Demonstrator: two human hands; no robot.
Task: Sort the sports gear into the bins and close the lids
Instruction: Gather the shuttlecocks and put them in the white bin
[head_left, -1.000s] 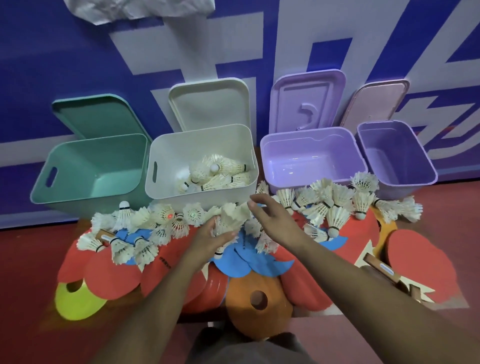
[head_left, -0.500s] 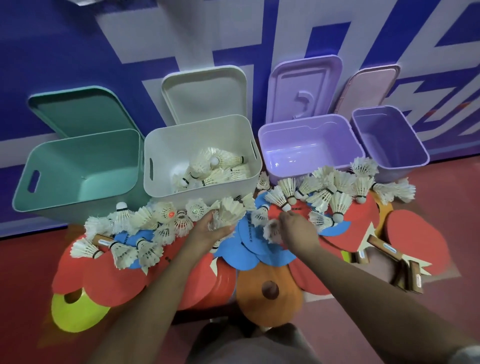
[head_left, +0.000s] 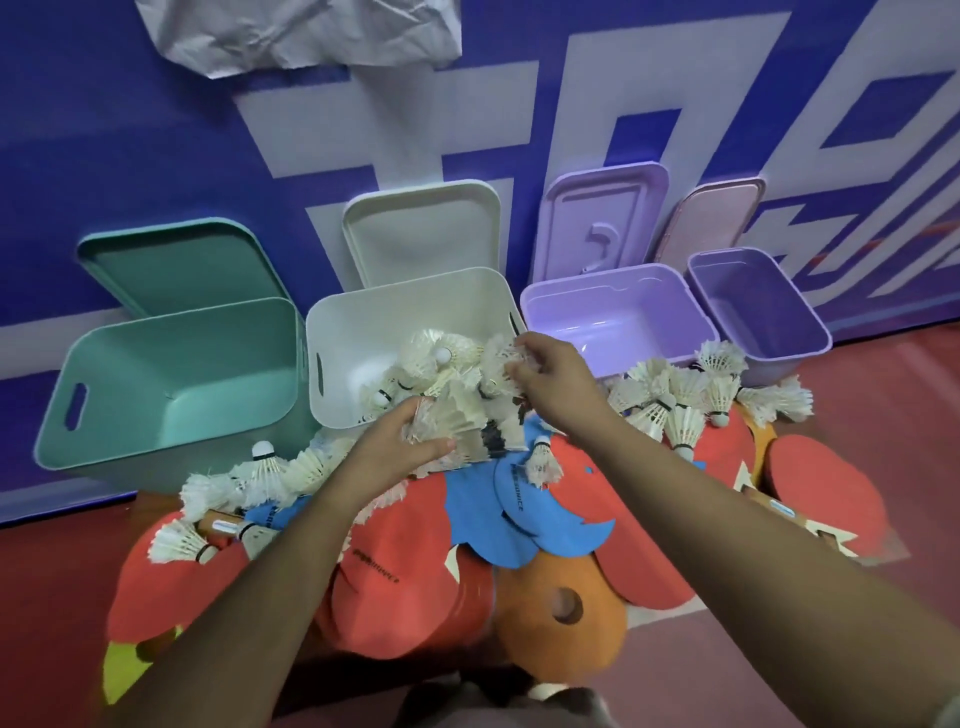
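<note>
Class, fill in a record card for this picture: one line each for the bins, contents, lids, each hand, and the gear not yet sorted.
Bins: teal bin, white bin, lilac bin, purple bin, in a row by the wall
Contents: binned shuttlecocks in the white bin only; nothing visible in the others
Lids: four lids open, standing against the wall
Left hand: grips a bunch of shuttlecocks at the white bin's front rim
Right hand: pinches a second clump over the white bin
Unsorted: loose shuttlecocks, red paddles, orange cone on the floor
</note>
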